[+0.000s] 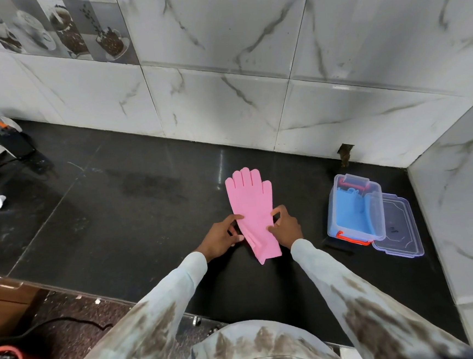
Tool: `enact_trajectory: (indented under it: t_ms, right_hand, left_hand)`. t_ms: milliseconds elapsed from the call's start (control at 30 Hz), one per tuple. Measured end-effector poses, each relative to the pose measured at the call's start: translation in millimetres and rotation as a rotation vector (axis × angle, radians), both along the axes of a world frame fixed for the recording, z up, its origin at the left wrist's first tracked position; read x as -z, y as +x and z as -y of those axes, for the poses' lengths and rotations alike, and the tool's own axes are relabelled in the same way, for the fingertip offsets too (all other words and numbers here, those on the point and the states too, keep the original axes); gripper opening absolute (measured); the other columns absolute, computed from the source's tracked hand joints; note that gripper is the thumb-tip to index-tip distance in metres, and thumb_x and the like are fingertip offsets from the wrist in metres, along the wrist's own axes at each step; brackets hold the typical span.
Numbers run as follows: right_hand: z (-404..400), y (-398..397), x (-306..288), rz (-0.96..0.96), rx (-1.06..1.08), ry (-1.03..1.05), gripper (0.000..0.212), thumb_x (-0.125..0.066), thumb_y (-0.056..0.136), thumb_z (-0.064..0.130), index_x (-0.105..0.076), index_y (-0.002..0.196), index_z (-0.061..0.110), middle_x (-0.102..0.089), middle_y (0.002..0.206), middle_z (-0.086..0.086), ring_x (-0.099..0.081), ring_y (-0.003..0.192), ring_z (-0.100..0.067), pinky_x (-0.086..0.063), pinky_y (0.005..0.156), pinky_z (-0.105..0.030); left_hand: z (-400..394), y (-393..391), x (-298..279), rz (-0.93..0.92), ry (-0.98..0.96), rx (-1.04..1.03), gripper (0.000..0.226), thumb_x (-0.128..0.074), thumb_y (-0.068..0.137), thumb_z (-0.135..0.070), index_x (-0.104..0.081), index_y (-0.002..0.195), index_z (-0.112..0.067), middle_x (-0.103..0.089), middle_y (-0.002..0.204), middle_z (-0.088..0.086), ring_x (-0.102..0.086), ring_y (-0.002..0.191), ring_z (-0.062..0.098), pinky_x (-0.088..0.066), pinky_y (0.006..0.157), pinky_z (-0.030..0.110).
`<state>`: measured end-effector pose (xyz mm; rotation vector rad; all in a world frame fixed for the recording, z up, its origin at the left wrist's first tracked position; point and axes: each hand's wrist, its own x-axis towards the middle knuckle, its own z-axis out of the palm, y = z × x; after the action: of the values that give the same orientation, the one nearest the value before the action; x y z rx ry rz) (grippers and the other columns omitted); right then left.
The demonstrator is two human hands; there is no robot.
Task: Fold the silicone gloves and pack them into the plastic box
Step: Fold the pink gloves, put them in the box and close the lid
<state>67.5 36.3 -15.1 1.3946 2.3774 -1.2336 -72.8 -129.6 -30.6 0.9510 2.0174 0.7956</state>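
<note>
1. A pink silicone glove (251,206) lies flat on the black bench (134,205), fingertips toward the wall.
2. The left hand (220,236) pinches its left edge, fingers curled.
3. The right hand (286,226) pinches its right edge.
4. A plastic box (376,218) at right holds a blue glove (352,212).

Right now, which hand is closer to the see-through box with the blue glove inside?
The right hand. It pinches the pink glove's right edge, on the side facing the plastic box. The left hand holds the glove's far edge, farther from the box.
</note>
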Motion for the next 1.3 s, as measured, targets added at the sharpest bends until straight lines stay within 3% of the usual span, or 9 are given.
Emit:
enact_trajectory:
  t_ms: [100, 233, 367, 533, 667, 833, 967, 1167, 1300]
  right_hand:
    - [-2, 3, 0, -0.017, -0.012, -0.029, 0.03, -0.056, 0.107, 0.016, -0.05, 0.136, 0.015, -0.066, 0.124, -0.015, -0.068, 0.117, -0.031, -0.055, 0.109, -0.046]
    - [-7, 9, 0, -0.037, -0.023, -0.055, 0.03, -0.04, 0.111, 0.005, -0.06, 0.133, 0.012, -0.066, 0.129, -0.014, -0.068, 0.118, -0.032, -0.056, 0.109, -0.043]
    - [-8, 18, -5, -0.009, -0.162, 0.048, 0.045, -0.041, 0.105, -0.007, -0.062, 0.139, 0.014, -0.058, 0.133, -0.013, -0.065, 0.119, -0.032, -0.055, 0.109, -0.038]
    - [-6, 33, 1, 0.037, -0.377, 0.333, 0.045, -0.057, 0.106, 0.011, -0.056, 0.149, 0.022, -0.044, 0.15, -0.001, -0.045, 0.137, -0.02, -0.047, 0.119, -0.034]
    - [-4, 35, 2, 0.022, -0.416, 0.37, 0.052, -0.063, 0.104, 0.023, -0.052, 0.154, 0.023, -0.034, 0.164, 0.005, -0.038, 0.144, -0.023, -0.042, 0.122, -0.039]
    - [2, 31, 2, -0.018, -0.462, 0.274, 0.076, -0.08, 0.088, 0.047, -0.05, 0.154, 0.023, -0.037, 0.161, 0.006, -0.041, 0.137, -0.024, -0.04, 0.12, -0.041]
    - [9, 21, 6, -0.092, -0.262, 0.228, 0.059, -0.069, 0.1, 0.042, -0.052, 0.148, 0.012, -0.05, 0.129, -0.011, -0.058, 0.119, -0.03, -0.049, 0.11, -0.041]
    - [1, -4, -3, -0.044, -0.243, 0.223, 0.044, -0.039, 0.114, 0.038, -0.062, 0.135, 0.007, -0.066, 0.118, -0.02, -0.063, 0.112, -0.038, -0.051, 0.101, -0.046]
    - [-7, -21, -3, 0.001, -0.275, 0.159, 0.045, -0.035, 0.115, 0.037, -0.055, 0.144, 0.009, -0.069, 0.126, -0.021, -0.065, 0.117, -0.041, -0.052, 0.104, -0.048]
  left_hand:
    - [-1, 2, -3, -0.052, 0.025, 0.014, 0.059, -0.055, 0.097, 0.016, -0.057, 0.148, -0.013, -0.063, 0.133, 0.016, -0.067, 0.114, 0.037, -0.059, 0.104, 0.041]
    - [-6, 8, -4, -0.191, 0.021, 0.04, 0.062, -0.053, 0.09, 0.021, -0.063, 0.143, -0.01, -0.06, 0.138, 0.008, -0.063, 0.118, 0.029, -0.058, 0.101, 0.035]
    - [-11, 14, 0, -0.427, 0.004, 0.082, 0.035, -0.061, 0.102, -0.009, -0.068, 0.136, -0.015, -0.051, 0.136, 0.005, -0.052, 0.128, 0.023, -0.046, 0.113, 0.036]
    - [-18, 14, 2, -0.714, 0.012, 0.145, 0.031, -0.042, 0.113, -0.033, -0.063, 0.134, -0.022, -0.045, 0.157, -0.003, -0.041, 0.149, 0.019, -0.033, 0.118, 0.036]
    - [-26, 13, -3, -0.673, 0.088, 0.106, 0.027, -0.035, 0.116, -0.027, -0.06, 0.122, -0.018, -0.07, 0.121, -0.004, -0.064, 0.12, 0.02, -0.036, 0.114, 0.034]
    - [-27, 12, -5, -0.486, 0.175, -0.157, 0.025, -0.043, 0.114, -0.023, -0.055, 0.107, -0.002, -0.071, 0.085, 0.019, -0.063, 0.078, 0.043, -0.05, 0.076, 0.044]
    - [-25, 8, -4, -0.442, 0.099, -0.195, 0.029, -0.038, 0.115, -0.031, -0.051, 0.116, -0.005, -0.07, 0.088, 0.02, -0.064, 0.081, 0.045, -0.053, 0.075, 0.047]
    - [-33, 4, -5, -0.384, 0.001, -0.319, 0.043, -0.028, 0.116, -0.038, -0.043, 0.147, -0.011, -0.073, 0.107, 0.024, -0.069, 0.099, 0.049, -0.056, 0.091, 0.053]
    - [-39, -7, -4, -0.312, -0.059, -0.36, 0.043, -0.029, 0.116, -0.039, -0.045, 0.144, -0.011, -0.071, 0.118, 0.023, -0.067, 0.11, 0.049, -0.054, 0.097, 0.054]
